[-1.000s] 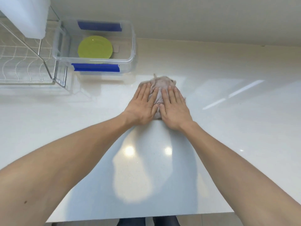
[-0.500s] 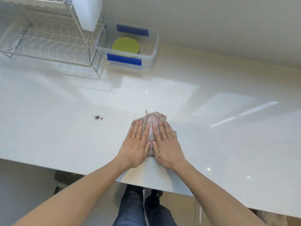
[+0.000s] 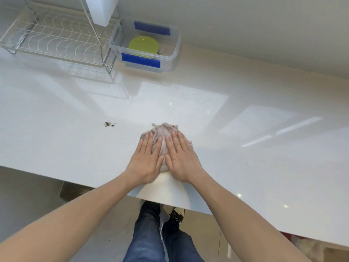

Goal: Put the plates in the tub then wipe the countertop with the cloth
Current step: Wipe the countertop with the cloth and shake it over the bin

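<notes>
A crumpled pale pink cloth (image 3: 164,130) lies on the white countertop (image 3: 245,167) near its front edge. My left hand (image 3: 146,159) and my right hand (image 3: 181,157) press flat on the cloth side by side, fingers straight and together. At the back, a clear plastic tub (image 3: 175,44) with blue handles holds a green plate (image 3: 143,45). A small patch of dark crumbs (image 3: 109,124) sits on the countertop to the left of the cloth.
A wire dish rack (image 3: 54,38) stands at the back left beside the tub, with a white container (image 3: 103,10) on its upper level. The wall runs along the back. Below the counter edge are my legs and the floor.
Both hands have drawn the cloth back from near the tub toward the front edge of the countertop. The view has pulled back, bringing the crumbs and the counter edge into sight.
</notes>
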